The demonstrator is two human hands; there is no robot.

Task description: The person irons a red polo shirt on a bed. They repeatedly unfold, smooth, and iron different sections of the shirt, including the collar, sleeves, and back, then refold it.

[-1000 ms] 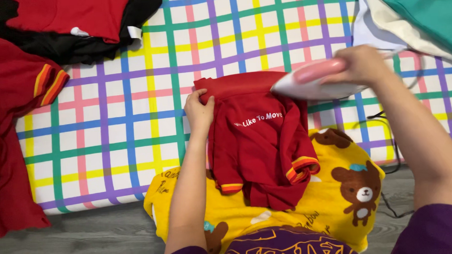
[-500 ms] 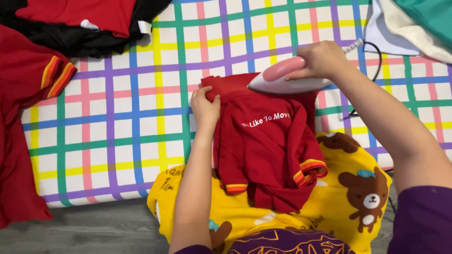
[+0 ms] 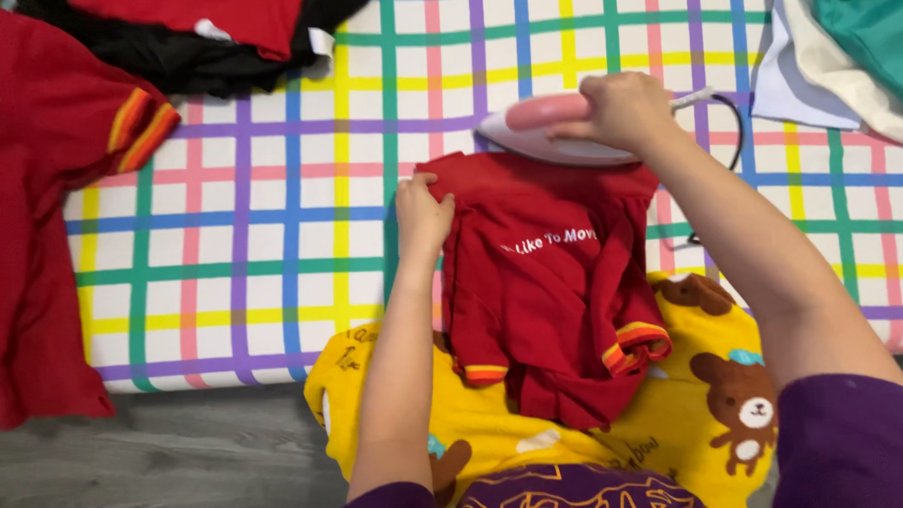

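Ironing a small red shirt on a checked cloth.

The left hand [image 3: 422, 217] pinches the red shirt [image 3: 548, 281] at its top left edge. Beyond it, the right hand [image 3: 619, 108] grips the pink-handled iron [image 3: 552, 132] at the collar edge; the nearby fingers could be burnt.

One iron [image 3: 542, 131], one yellow bear blanket [image 3: 696, 376], perhaps three red garments [image 3: 547, 271], two hands [image 3: 422, 215].
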